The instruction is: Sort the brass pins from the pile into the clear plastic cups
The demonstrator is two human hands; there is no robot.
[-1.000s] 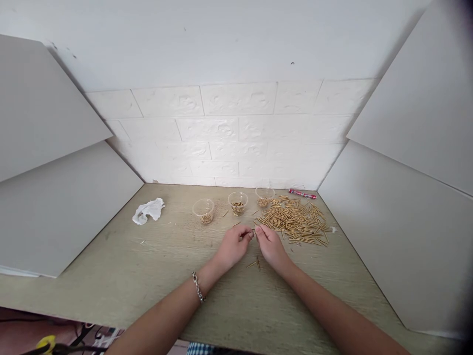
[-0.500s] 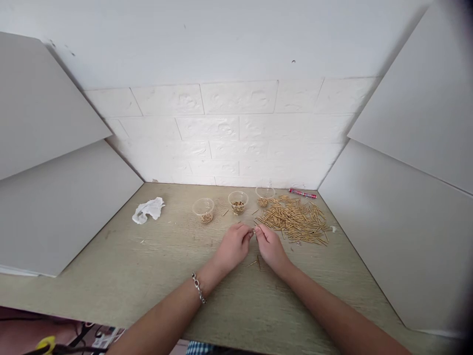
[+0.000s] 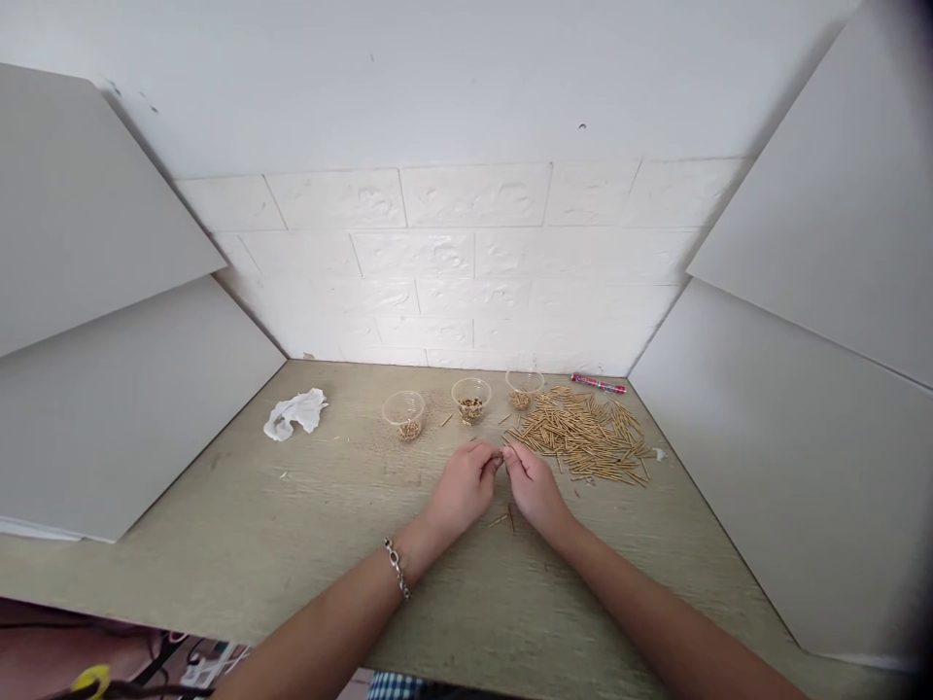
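My left hand and my right hand meet fingertip to fingertip over the middle of the table, both closed in a pinch. Whatever lies between their fingers is too small to make out. Just behind and right of my right hand spreads a pile of thin gold-coloured sticks. A few loose gold pieces lie below the hands. Behind them stand three clear cups holding small gold bits: a left cup, a middle cup and a right cup.
A crumpled white tissue lies at the left of the table. Behind the pile is a red tube. Grey panels stand at the left and right, with a white brick-patterned wall at the back.
The camera view has shifted very slightly. Both hands keep their pinch in about the same place.
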